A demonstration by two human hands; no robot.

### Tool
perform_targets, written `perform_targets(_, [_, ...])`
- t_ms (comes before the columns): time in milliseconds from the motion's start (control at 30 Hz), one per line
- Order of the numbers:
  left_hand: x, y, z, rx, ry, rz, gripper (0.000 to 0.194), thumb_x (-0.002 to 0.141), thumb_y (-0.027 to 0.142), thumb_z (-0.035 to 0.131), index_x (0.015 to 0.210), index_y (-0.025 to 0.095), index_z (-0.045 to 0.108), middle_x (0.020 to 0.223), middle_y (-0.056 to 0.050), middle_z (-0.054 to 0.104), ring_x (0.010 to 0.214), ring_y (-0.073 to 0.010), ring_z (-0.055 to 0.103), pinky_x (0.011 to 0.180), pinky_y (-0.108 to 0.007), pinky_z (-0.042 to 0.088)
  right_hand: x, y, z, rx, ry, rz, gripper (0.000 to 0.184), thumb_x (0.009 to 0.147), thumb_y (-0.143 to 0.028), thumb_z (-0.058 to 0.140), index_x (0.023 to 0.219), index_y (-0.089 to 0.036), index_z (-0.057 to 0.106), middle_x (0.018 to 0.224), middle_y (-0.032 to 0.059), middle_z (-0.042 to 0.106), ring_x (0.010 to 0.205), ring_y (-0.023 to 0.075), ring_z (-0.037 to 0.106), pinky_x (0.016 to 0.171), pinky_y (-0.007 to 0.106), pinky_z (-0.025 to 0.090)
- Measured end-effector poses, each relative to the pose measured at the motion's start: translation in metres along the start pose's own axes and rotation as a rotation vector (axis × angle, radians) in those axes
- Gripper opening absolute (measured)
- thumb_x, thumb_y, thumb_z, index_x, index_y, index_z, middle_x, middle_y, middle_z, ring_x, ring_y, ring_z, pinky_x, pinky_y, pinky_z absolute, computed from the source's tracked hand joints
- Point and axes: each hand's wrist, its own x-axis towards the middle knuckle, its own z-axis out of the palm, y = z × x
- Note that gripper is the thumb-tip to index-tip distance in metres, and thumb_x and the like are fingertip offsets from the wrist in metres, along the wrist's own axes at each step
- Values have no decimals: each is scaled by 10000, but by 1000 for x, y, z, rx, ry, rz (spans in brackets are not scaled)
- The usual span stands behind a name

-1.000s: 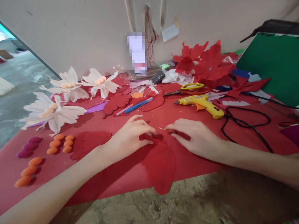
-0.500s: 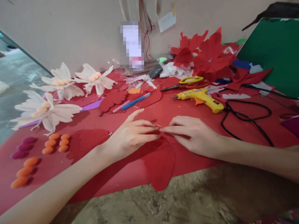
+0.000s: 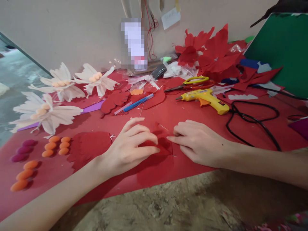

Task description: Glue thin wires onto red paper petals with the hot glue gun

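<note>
A thin red petal-shaped piece (image 3: pixel 161 158) lies on the red tabletop between my hands, its upper part raised or folded. My left hand (image 3: pixel 134 146) hovers over its left side, fingers curved and apart, the lowest fingertip at the raised part. At its right side, my right hand (image 3: pixel 198 141) rests with the forefinger stretched out, its tip at the piece; the other fingers are bent. Thin pale wire-like stems show beside the piece. A pile of red petals (image 3: pixel 90 147) with white stem ends sits left of my left hand, partly behind my forearm.
A yellow glue gun (image 3: pixel 208 99) with a black cord lies beyond my right hand, near yellow-handled scissors (image 3: pixel 190 82). White flowers (image 3: pixel 47 112) stand at left, behind orange pompoms (image 3: pixel 25 175). Red flowers (image 3: pixel 216 57) and a green board (image 3: pixel 281 54) are at back right.
My left fingers have drawn back from my right fingertips and spread. The red piece's rounded end, which hung over the front edge, is now on the table. The view has shifted slightly.
</note>
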Motion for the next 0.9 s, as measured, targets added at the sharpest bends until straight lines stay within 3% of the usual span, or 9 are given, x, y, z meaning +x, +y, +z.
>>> perform_targets(167, [-4, 6, -5, 14, -73, -23, 216, 861, 70, 449, 771, 190, 603, 745, 16, 684, 728, -107, 594, 984, -372, 367, -1, -5, -5, 171, -34, 132, 308, 747, -79, 395, 800, -141, 692, 660, 56, 595, 601, 141, 511, 573, 270, 386])
perform_targets(300, [-9, 4, -1, -56, -87, -60, 229, 884, 95, 412, 769, 170, 595, 783, -24, 694, 757, -110, 623, 879, -291, 466, 3, -13, -9, 444, -90, 266, 269, 772, -129, 421, 854, -164, 675, 680, 27, 617, 587, 98, 526, 543, 209, 401])
perform_targets(400, [-12, 3, 2, -139, -93, -109, 216, 889, 107, 400, 808, 164, 592, 818, -53, 689, 780, -121, 624, 770, -248, 504, 6, -18, -8, 523, -116, 306, 247, 790, -187, 464, 950, -178, 652, 635, -7, 607, 536, 83, 508, 510, 191, 394])
perform_targets(500, [-14, 3, 4, -198, -103, -150, 199, 887, 105, 409, 819, 165, 586, 832, -58, 681, 782, -124, 620, 723, -236, 504, 6, -15, -8, 454, -99, 307, 264, 807, -196, 460, 1005, -191, 635, 663, -6, 630, 548, 89, 535, 523, 196, 413])
perform_targets(700, [-16, 2, 5, -249, -108, -146, 183, 883, 85, 413, 843, 155, 578, 847, -70, 664, 785, -130, 605, 699, -229, 488, 4, -8, -5, 222, 56, 201, 250, 820, -263, 501, 1015, -133, 588, 915, 87, 649, 857, 181, 587, 743, 303, 497])
perform_targets(900, [-22, 0, 7, -244, -121, -143, 143, 878, 102, 440, 872, 164, 568, 868, -52, 650, 812, -138, 591, 723, -232, 471, -2, -21, 7, 148, 64, 222, 667, 713, -454, 636, 1200, -49, 428, 1090, 188, 589, 1015, 280, 530, 847, 440, 484])
